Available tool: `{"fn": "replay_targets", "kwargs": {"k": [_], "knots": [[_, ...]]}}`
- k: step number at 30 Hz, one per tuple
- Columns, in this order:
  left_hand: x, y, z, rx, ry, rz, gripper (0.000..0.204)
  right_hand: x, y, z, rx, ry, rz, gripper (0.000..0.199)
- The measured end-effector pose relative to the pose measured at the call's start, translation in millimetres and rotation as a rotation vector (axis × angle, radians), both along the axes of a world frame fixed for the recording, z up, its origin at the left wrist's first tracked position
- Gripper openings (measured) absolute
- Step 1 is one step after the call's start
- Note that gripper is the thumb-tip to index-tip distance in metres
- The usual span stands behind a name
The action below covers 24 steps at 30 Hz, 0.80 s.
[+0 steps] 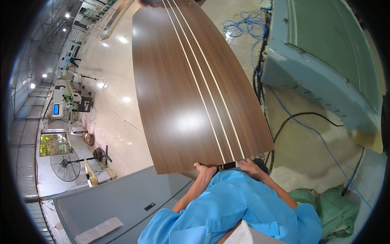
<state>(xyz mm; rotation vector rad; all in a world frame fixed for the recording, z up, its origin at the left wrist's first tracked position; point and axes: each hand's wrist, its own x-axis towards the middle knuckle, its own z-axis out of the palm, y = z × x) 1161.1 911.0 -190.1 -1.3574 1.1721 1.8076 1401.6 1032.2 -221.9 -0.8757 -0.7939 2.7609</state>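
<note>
A large brown wood-grain door panel (174, 93) with three pale stripes stretches away from my body. My left hand (206, 171) grips its near edge, left of the stripes, with the thumb over the top edge and the fingers hidden beneath. Just right of the stripes, my right hand (251, 167) is closed on the same edge, its fingers partly under the panel. Something black shows between my hands below the edge. At the panel's far end another person's hand (151, 3) is partly visible and blurred.
To the right stands a big blue-green machine (308, 85); a blue hose (310, 126) and black cables (260, 93) cross the floor there. A grey panel (105, 199) with a paper sheet lies lower left, near a standing fan (65, 164). Green sacks (335, 209) sit lower right.
</note>
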Motion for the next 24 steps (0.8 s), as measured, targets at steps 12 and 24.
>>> {"fn": "replay_targets", "kwargs": {"k": [12,24], "knots": [[-4,-126,85,0.012,0.176,0.260,0.079,75,45,168,-0.214,-0.288,-0.796,0.089],[-45,-29,89,0.196,0.364,-0.210,0.031,123,128,199,0.119,-0.305,-0.991,0.083]]}}
